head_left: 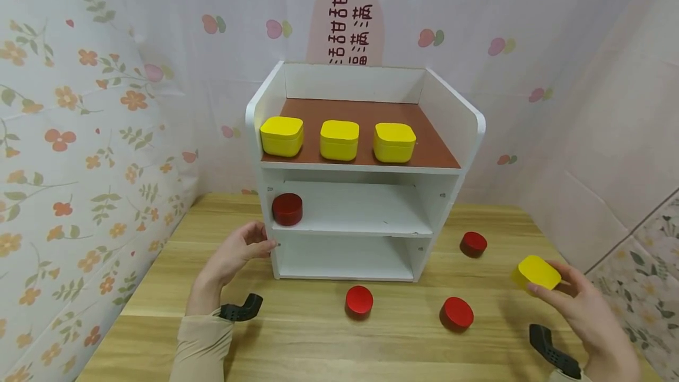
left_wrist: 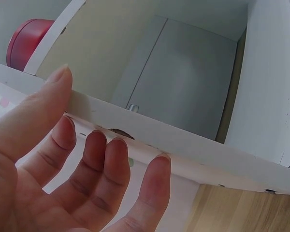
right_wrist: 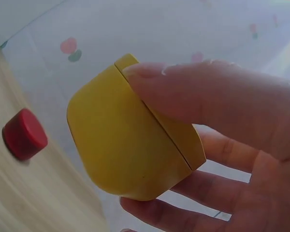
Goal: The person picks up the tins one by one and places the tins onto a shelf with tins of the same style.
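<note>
My right hand point(head_left: 580, 299) holds a yellow tin point(head_left: 537, 273) with rounded corners above the table's right side. In the right wrist view the thumb lies across the seam of the yellow tin point(right_wrist: 116, 130), with fingers beneath it. My left hand point(head_left: 241, 252) grips the left side panel of a small white shelf point(head_left: 345, 258); in the left wrist view the thumb point(left_wrist: 58, 92) is over the panel's edge and the fingers are along its outer face. Several yellow tins point(head_left: 339, 140) stand in a row on the brown top. A round red tin point(head_left: 287, 209) sits at the middle tier's left end.
On the wooden table point(head_left: 297, 346) lie three more round red tins: one point(head_left: 359, 302) in front of the shelf, one point(head_left: 457, 313) to its right front, one point(head_left: 473, 244) beside its right side. Patterned cloth point(head_left: 477, 10) hangs behind and at both sides.
</note>
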Available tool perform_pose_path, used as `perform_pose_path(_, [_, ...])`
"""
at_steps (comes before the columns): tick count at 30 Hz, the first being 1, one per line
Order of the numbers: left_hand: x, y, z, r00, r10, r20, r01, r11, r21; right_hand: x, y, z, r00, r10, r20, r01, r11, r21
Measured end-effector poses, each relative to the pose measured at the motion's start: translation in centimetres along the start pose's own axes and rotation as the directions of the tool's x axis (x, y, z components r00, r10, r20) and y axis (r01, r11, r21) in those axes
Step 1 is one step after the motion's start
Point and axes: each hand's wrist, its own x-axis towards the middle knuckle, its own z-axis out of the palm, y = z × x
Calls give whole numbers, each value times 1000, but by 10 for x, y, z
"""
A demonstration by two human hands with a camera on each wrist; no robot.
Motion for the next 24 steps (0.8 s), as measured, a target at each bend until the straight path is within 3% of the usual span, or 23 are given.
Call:
perform_pose_path(11, [-1, 0, -1, 1000, 14, 6, -14, 1000, 1, -3, -27, 8, 986, -162, -37, 159, 985, -71])
perform_pose_path(17, [-1, -1, 0, 1000, 17, 5, -17, 1000, -13, -3, -47, 14, 962, -270, -40, 270, 963, 5])
perform_pose_path(24, [-1, 1, 2, 1000, 23, 6, -23, 1000, -19, -4, -78, 12, 922, -385, -39, 385, 923, -20])
